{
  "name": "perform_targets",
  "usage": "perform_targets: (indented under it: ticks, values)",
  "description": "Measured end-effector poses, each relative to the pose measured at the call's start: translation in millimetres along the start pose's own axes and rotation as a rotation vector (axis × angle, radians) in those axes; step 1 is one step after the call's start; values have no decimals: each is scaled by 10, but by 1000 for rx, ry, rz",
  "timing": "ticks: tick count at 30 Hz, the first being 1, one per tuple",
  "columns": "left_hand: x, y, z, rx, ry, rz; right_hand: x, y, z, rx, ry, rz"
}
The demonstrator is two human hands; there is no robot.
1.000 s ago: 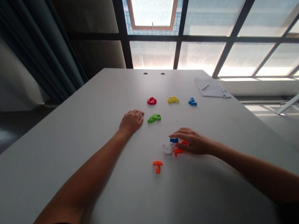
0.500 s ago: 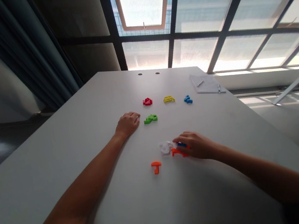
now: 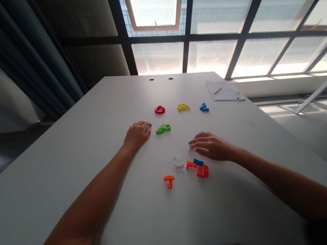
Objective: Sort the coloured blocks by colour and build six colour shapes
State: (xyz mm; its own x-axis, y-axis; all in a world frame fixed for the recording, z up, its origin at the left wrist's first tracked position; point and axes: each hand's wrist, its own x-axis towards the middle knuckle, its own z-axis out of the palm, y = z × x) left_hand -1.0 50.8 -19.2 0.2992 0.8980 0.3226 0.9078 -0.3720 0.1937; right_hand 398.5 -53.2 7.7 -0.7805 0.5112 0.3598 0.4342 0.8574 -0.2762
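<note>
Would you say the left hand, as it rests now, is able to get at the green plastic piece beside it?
Probably yes. The left hand lies just beside the green plastic piece, and nothing appears to stand in the narrow gap between them on the tabletop.

One head-worn camera looks forward and down over both hands (image 3: 137, 135) and the white table (image 3: 93, 108).

Just below the fingertips of the right hand (image 3: 212, 147), the blue piece (image 3: 198, 162) and orange piece (image 3: 190, 164) are smooth, glossy moulded plastic. The white piece (image 3: 177, 161), further out from those fingertips, has the same finish. Just beyond the fingertips of the left hand (image 3: 137, 135), the green piece (image 3: 163, 128) is also glossy plastic. Beneath the fingers, the table top (image 3: 64, 163) is smooth and matt. Well past the fingers, the paper sheets (image 3: 223, 92) are matt.
</note>
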Motion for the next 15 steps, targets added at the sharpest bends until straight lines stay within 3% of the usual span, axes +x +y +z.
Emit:
perform_targets:
  ticks: [3,8,11,15]
  values:
    - [4,-18,-5,-11,1,12,-165,431,-55,-11,128,107]
    - [10,-50,-6,-22,-4,22,-426,981,-82,-80,360,441]
    - [11,-63,0,-28,-4,26,-475,1118,-74,-145,411,569]
    - [13,-71,6,-29,0,31,-466,1138,-62,-268,452,587]
